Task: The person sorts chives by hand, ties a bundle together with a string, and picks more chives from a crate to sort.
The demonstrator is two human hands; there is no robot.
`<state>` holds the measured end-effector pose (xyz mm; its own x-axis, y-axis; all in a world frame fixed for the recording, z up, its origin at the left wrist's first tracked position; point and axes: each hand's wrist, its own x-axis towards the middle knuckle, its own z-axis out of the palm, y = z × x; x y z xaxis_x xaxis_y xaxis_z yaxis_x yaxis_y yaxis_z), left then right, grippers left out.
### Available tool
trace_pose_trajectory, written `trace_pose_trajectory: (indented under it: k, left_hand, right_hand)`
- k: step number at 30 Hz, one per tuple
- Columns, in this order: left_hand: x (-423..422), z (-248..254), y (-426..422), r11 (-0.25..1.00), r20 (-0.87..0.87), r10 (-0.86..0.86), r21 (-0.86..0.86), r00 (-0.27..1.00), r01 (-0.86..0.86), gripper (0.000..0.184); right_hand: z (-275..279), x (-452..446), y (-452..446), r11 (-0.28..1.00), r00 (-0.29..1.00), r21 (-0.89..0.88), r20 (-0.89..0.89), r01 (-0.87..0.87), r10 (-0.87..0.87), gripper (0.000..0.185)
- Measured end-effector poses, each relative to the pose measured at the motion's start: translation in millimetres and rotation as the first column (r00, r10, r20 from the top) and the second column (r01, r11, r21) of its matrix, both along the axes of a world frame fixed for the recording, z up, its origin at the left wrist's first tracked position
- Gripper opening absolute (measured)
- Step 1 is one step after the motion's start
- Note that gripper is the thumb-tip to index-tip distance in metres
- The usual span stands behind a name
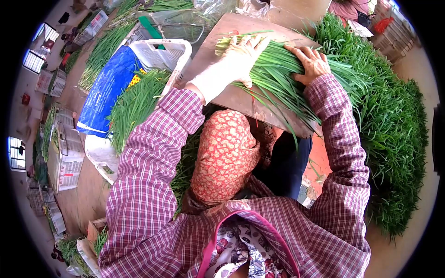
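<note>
The leafy green bunch lies splayed, stems seemingly paler.

Bright windows — brownish floor

– Looking at which surface?
– At a flat brown board, set cornerwise in view.
– See anything lying on it?
– See a broad bunch of long green leaves, spread across it, pale ends to the left and tips to the right.
– Kept within the edges?
– Not wholly. Spills past the right edge and droops over the near edge in a few strands.
– And lower down?
– Opens onto a brown floor at left. Bears a white crate beside the board, a second crate farther left.
– And at right?
– Shows a heap of greens; hard to tell if straight on the floor.
</note>
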<state>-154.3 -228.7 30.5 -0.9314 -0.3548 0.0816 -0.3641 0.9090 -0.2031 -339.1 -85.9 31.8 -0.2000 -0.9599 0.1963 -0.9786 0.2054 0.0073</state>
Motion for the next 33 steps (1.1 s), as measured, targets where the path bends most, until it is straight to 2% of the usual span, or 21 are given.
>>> trace_pose_trajectory:
  k: [1,4,5,6,8,10,12,16,17,20,24,25,26,28,33]
  left_hand:
    - [-1.9,0.9,1.2,1.0,0.015,0.023,-0.007,1.0,-0.023,0.135]
    - [-8.9,-6.2,-2.3,0.999,0.001,0.033,0.006,0.999,-0.033,0.132]
    - [-10.1,-8.5,-2.2,1.0,-0.024,0.019,-0.011,1.0,-0.019,0.129]
    - [-11.3,-8.1,-1.1,1.0,-0.022,0.019,-0.007,1.0,-0.019,0.129]
    - [-12.7,-5.6,0.8,0.999,-0.034,0.034,0.021,0.999,-0.034,0.127]
    - [-13.2,-7.5,1.8,1.0,-0.051,0.029,-0.005,0.998,-0.029,0.125]
    - [-12.6,-12.5,-2.9,1.0,-0.09,-0.008,-0.006,0.996,0.007,0.124]
    - [-18.2,-12.1,0.6,1.0,-0.116,-0.006,0.008,0.993,0.007,0.124]
    - [-18.5,-13.6,-0.9,1.0,-0.115,-0.006,0.003,0.993,0.007,0.124]
    - [-16.7,-10.7,-0.6,1.0,-0.096,-0.001,0.005,0.995,0.001,0.124]
    - [-12.1,2.5,-3.9,0.993,-0.063,-0.016,0.114,0.998,0.023,0.112]
    - [-12.7,5.9,-15.6,0.951,-0.077,-0.124,0.276,0.989,0.141,0.109]
    - [-9.5,8.0,-24.8,0.87,-0.114,-0.224,0.425,0.968,0.252,0.106]
    - [-1.1,9.2,-26.3,0.898,-0.099,-0.182,0.388,0.978,0.206,0.108]
    - [-15.4,6.6,-10.2,0.967,-0.029,-0.124,0.222,0.992,0.127,0.115]
  right_hand:
    - [1.8,-3.6,8.0,0.998,0.999,0.021,-0.004,0.053,-0.053,0.088]
    - [9.8,-6.6,38.6,0.991,0.991,-0.126,-0.12,0.046,-0.061,0.085]
    - [15.3,0.2,47.3,0.974,0.993,-0.226,-0.114,-0.021,-0.005,0.08]
    - [24.6,14.9,55.6,0.916,0.986,-0.375,-0.134,-0.141,0.097,0.066]
    - [28.6,45.0,66.4,0.89,0.971,-0.389,-0.105,-0.239,0.215,0.046]
    - [2.6,68.9,69.4,0.888,0.934,-0.34,0.064,-0.31,0.35,0.028]
    - [-37.8,84.2,63.0,0.861,0.901,-0.301,0.007,-0.411,0.433,0.017]
    - [-78.6,101.8,51.0,0.855,0.866,-0.279,0.129,-0.436,0.484,0.008]
    - [-83.2,103.2,49.2,0.852,0.873,-0.311,0.115,-0.422,0.475,0.008]
    - [-68.6,103.8,46.4,0.894,0.888,-0.298,0.216,-0.336,0.406,0.008]
    - [-30.9,86.2,26.2,0.825,0.896,-0.53,0.245,-0.196,0.37,0.014]
    - [-27.5,83.2,18.9,0.817,0.903,-0.568,0.294,-0.098,0.312,0.011]
    - [-19.2,79.3,13.0,0.845,0.917,-0.534,0.322,-0.028,0.234,0.012]
    - [-31.8,61.4,-7.3,0.778,0.878,-0.627,0.392,0.038,0.273,0.013]
    - [-25.4,58.3,-19.1,0.783,0.903,-0.608,0.4,0.133,0.157,0.014]
